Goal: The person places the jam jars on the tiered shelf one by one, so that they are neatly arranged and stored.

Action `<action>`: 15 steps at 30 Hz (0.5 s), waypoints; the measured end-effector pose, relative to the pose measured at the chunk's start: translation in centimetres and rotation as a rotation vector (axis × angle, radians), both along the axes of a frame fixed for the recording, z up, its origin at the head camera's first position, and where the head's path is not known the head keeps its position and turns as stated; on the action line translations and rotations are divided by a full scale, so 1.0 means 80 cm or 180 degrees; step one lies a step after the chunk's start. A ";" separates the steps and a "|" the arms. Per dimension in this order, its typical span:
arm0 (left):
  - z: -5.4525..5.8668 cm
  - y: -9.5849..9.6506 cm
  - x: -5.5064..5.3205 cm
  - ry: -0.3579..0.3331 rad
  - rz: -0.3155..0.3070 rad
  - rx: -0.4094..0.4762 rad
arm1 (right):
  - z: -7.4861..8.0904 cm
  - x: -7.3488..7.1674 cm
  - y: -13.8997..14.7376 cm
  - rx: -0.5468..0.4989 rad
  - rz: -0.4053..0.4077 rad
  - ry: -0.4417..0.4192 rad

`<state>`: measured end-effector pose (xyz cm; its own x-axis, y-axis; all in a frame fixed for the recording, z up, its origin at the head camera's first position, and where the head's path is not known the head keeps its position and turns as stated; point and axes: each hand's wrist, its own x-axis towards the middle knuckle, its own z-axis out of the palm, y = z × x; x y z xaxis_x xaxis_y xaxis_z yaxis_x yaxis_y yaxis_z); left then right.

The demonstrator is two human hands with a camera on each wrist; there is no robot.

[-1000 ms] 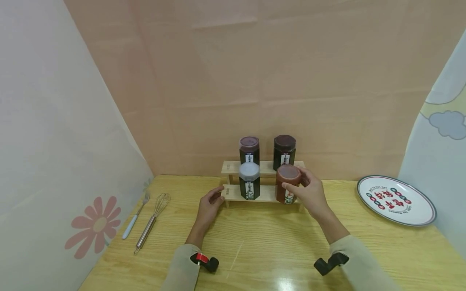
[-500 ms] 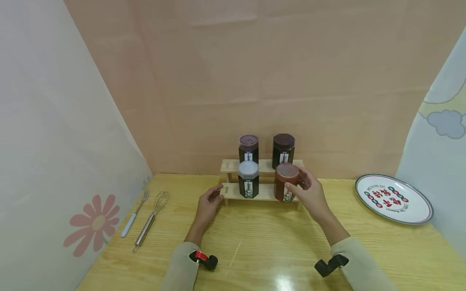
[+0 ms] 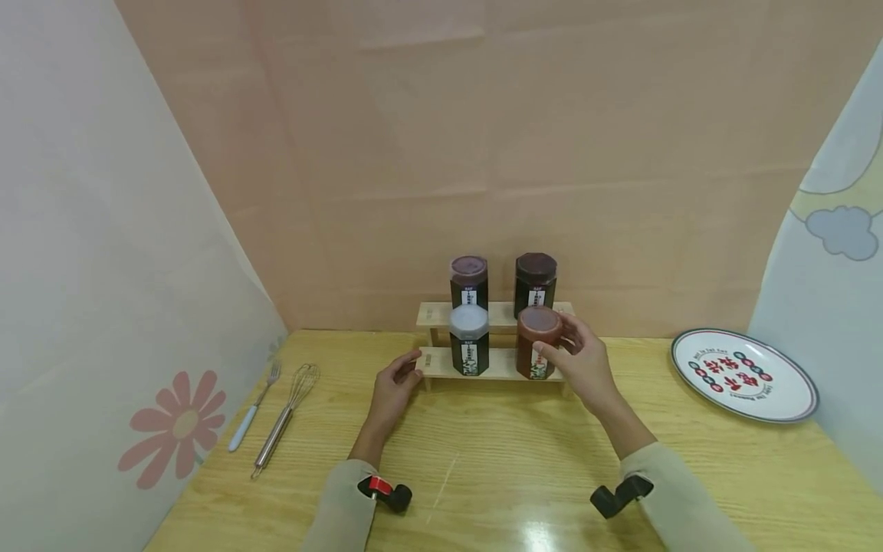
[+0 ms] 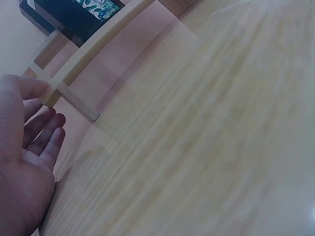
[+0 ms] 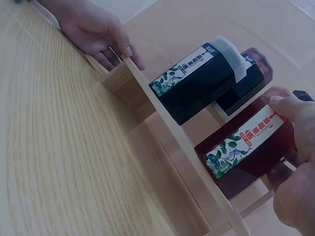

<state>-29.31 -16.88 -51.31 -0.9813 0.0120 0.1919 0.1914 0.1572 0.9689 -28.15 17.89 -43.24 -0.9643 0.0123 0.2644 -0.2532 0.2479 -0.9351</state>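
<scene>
A two-tier wooden rack [image 3: 498, 369] stands on the table with jars on both steps. My right hand [image 3: 585, 362] holds a reddish-brown jar [image 3: 527, 354] at the right of the lower step, thumb on its front and fingers round its far side. In the right wrist view, this jar's base [image 5: 227, 184] is right at the step, its label facing out. My left hand [image 3: 395, 389] pinches the left end of the lower step, thumb on the board [image 4: 74, 71] and fingers beside it. A dark jar with a whitish lid [image 3: 471, 353] stands left of the held one.
On the upper step are a purple-lidded jar [image 3: 469, 276] and a dark-lidded jar [image 3: 536, 280]. A fork [image 3: 250, 414] and a whisk [image 3: 281, 429] lie at the left. An oval plate [image 3: 773, 402] lies at the right, near the side wall.
The reddish-brown jar has shifted slightly left and back on the lower step, with my right hand following. My left hand stays at the rack's end. The head view has drifted a little.
</scene>
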 end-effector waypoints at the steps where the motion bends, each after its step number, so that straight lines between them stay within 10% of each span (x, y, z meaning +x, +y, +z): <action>1: -0.001 0.000 0.000 0.0005 0.0000 -0.0011 | 0.000 0.000 0.000 0.0019 -0.0011 -0.0006; 15: -0.006 -0.003 -0.001 0.0049 0.0020 -0.0044 | -0.007 -0.007 -0.005 -0.0016 -0.0025 0.0050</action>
